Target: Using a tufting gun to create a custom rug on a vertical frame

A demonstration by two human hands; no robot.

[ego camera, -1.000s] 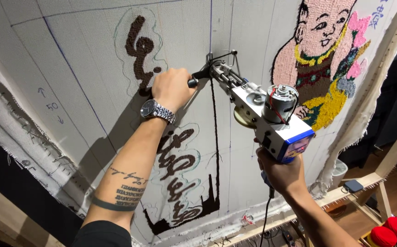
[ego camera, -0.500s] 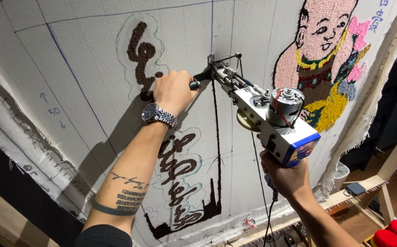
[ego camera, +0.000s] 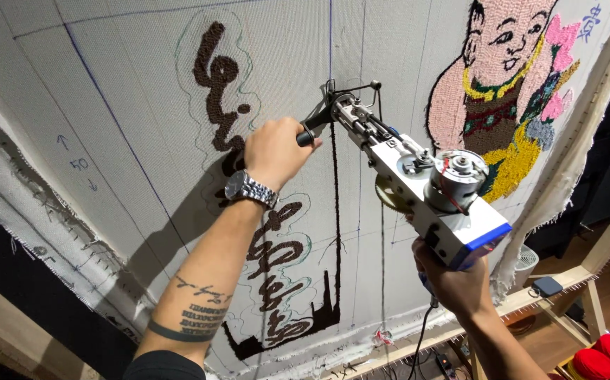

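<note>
Far left, the stretched grey backing cloth [ego camera: 129,91] carries dark brown tufted script [ego camera: 215,77]. The left hand [ego camera: 274,150], with a steel wristwatch [ego camera: 250,189], is closed around the black front handle [ego camera: 312,130] of the tufting gun [ego camera: 417,183], whose needle end meets the cloth at the top of a thin brown tufted line [ego camera: 336,211]. The gun looks rigid, metal and fairly heavy, best steadied at both handles. To the right and nearer, the right hand [ego camera: 452,281] grips the rear grip beneath its blue-and-white body. A tufted pink figure [ego camera: 502,77] fills the far right.
</note>
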